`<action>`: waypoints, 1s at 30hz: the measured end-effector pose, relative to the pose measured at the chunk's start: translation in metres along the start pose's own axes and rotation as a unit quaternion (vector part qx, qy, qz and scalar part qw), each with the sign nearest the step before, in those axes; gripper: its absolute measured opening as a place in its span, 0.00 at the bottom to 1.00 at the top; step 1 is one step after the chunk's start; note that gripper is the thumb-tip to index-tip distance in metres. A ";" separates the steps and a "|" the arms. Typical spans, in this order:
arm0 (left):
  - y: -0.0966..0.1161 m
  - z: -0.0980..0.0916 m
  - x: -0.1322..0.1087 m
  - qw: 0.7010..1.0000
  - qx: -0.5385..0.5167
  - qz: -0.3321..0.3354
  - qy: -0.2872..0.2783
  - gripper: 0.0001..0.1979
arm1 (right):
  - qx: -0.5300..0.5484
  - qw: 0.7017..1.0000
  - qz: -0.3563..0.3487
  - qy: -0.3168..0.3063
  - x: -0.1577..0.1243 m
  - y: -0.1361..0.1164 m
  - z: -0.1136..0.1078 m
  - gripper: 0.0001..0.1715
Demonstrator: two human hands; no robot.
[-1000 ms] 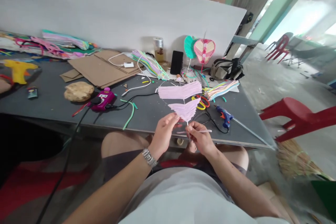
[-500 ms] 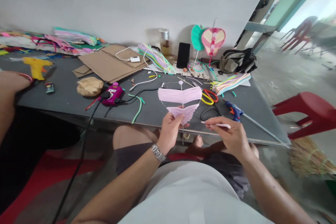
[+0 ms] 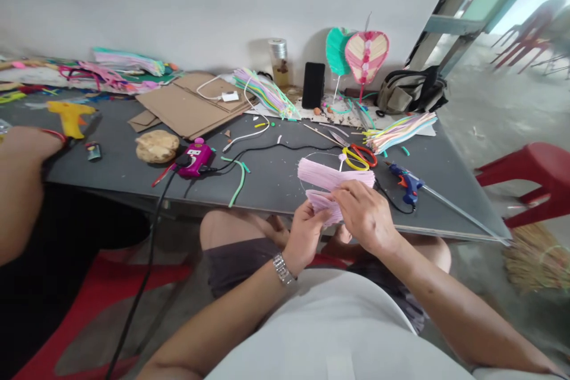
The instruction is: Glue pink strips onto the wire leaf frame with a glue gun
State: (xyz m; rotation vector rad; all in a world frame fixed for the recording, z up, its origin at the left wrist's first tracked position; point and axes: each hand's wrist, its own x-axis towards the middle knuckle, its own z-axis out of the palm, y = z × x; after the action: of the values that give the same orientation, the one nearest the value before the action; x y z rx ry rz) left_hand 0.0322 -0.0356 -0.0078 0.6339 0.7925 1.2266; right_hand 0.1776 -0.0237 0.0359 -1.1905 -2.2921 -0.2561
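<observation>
A heart-shaped wire frame strung with pale pink pipe cleaners (image 3: 333, 178) is held low over the table's front edge. My left hand (image 3: 305, 237), with a metal watch at the wrist, grips its lower part from below. My right hand (image 3: 367, 214) presses down over the pink strands, with its fingers on the lower layer (image 3: 321, 205). The hands hide the frame's bottom tip. Close beyond the frame lie red-and-yellow scissors (image 3: 358, 157) and a blue glue gun (image 3: 405, 184).
The grey table (image 3: 267, 190) holds a magenta glue gun (image 3: 195, 158), cardboard sheets (image 3: 191, 107), several bundles of pipe cleaners and a black phone (image 3: 313, 85). A co-worker's arm with a red bracelet (image 3: 27, 148) reaches in at left. A red chair (image 3: 529, 184) stands at right.
My right hand has come in from the right onto the pink frame, and the white strip it held is no longer visible. The frame has tilted and moved right, with the two pink sections closer together.
</observation>
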 end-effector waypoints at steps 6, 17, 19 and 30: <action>-0.009 -0.002 -0.003 0.999 0.003 0.036 -0.004 0.17 | 0.007 0.999 -0.037 0.011 -0.006 -0.001 0.014 0.16; -0.005 0.002 -0.007 0.997 -0.019 0.005 0.076 0.17 | -0.006 0.999 -0.045 -0.014 -0.022 -0.006 0.020 0.15; -0.005 0.001 -0.007 0.997 -0.011 0.002 0.075 0.17 | 0.006 0.999 -0.039 -0.011 -0.027 -0.007 0.020 0.15; -0.003 -0.007 -0.009 0.992 0.042 0.041 0.111 0.22 | 0.154 0.952 0.222 0.145 -0.082 0.006 0.001 0.04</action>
State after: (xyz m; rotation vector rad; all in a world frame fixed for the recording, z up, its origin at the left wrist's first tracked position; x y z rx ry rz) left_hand 0.0272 -0.0454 -0.0128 0.6100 1.0160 1.3603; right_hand 0.2201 -0.0769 -0.0093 -1.3582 -1.6837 0.0886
